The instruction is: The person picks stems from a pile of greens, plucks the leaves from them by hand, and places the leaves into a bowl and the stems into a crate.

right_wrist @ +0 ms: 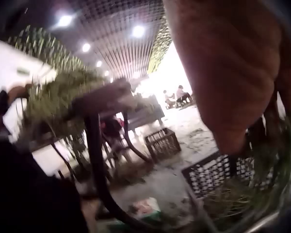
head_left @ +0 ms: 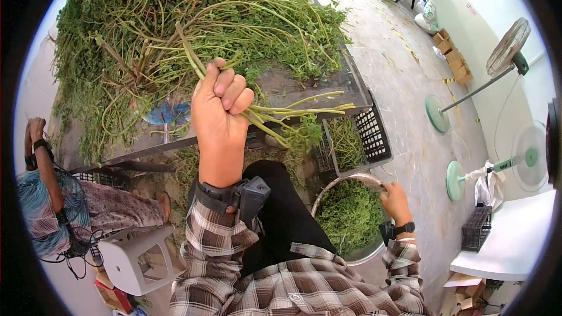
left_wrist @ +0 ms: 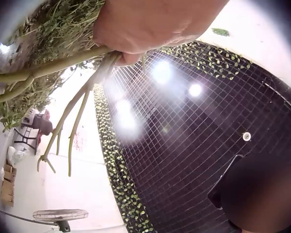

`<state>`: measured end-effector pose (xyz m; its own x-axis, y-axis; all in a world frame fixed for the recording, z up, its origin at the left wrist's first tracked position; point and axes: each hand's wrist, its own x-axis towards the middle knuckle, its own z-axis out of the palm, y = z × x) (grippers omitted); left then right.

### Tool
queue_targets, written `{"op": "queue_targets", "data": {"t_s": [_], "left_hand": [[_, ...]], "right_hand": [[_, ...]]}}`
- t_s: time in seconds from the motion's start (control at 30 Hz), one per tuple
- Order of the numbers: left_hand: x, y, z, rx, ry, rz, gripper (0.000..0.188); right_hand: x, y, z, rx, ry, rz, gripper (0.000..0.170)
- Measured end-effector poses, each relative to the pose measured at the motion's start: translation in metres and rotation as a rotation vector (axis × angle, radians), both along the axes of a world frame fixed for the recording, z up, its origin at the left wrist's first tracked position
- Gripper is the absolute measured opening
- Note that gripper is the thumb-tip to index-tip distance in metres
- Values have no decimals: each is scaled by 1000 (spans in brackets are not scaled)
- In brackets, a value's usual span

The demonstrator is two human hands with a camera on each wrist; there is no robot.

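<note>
Classed as an indoor produce workroom, hall-like in scale. Noted in support: a dark, worn surface [head_left: 293, 85] heaped with leafy greens [head_left: 129, 17], plus a black plastic crate [head_left: 377, 134] of stems and a round tub [head_left: 360, 177] of greenery beside it. Found underfoot: a hard, pale floor [head_left: 398, 99] littered with plant scraps. Recorded near a pale wall [head_left: 468, 0]: pedestal fans [head_left: 508, 47] and cardboard boxes [head_left: 453, 58]. Logged overhead: a dark grid ceiling [left_wrist: 184, 145] with bright lights [left_wrist: 162, 72]. Observed farther off: seated people [right_wrist: 182, 94].
</note>
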<state>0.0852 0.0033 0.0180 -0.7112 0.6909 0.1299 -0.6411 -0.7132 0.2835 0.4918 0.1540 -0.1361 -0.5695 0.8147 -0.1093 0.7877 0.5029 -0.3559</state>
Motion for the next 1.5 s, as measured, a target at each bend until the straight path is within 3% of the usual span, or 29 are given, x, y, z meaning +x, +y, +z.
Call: {"op": "queue_targets", "data": {"t_s": [0.03,0.17,0.3,0.37,0.4,0.5,0.57,0.6,0.7,0.83,0.9,1.0,1.1,1.17,1.33,1.4,1.5], "left_hand": [[0,1,0,2,0,1,17],[2,2,-1,-20,20,-1,17],[2,4,-2,-10,17,-34,17],[2,5,-2,-2,18,-62,18],[2,5,-2,10,16,-86,18],[5,5,0,-19,36,-97,18],[6,4,1,-32,33,-101,18],[6,4,0,-45,22,-112,17],[9,5,1,-120,73,-108,16],[15,6,3,-170,95,-152,17],[20,8,6,-172,91,-148,17],[21,9,4,-174,130,-228,17],[29,11,8,-252,225,-188,19],[31,13,2,-179,282,-244,23],[49,25,-3,-324,435,-196,26],[53,26,0,-370,483,-165,25],[48,25,-4,-343,488,-184,23]], "right_hand": [[2,-3,-2,141,-56,110,29],[-24,-1,16,-43,182,86,26],[-92,-17,77,-180,441,84,20],[-124,-25,99,-123,576,281,16],[-140,-31,108,-125,577,280,16],[-180,-50,133,-33,763,363,15],[-196,-58,148,322,881,527,19],[-201,-59,155,409,883,576,30],[-223,-61,173,442,788,603,40],[-243,-67,162,331,665,640,53],[-249,-67,155,343,639,667,48],[-250,-64,144,92,581,751,22],[-248,-66,144,-67,617,633,18],[-248,-63,141,-68,694,607,17],[-251,-58,134,-51,834,531,18],[-254,-57,128,-12,1000,530,24],[-243,-54,139,-145,872,528,27]]}}
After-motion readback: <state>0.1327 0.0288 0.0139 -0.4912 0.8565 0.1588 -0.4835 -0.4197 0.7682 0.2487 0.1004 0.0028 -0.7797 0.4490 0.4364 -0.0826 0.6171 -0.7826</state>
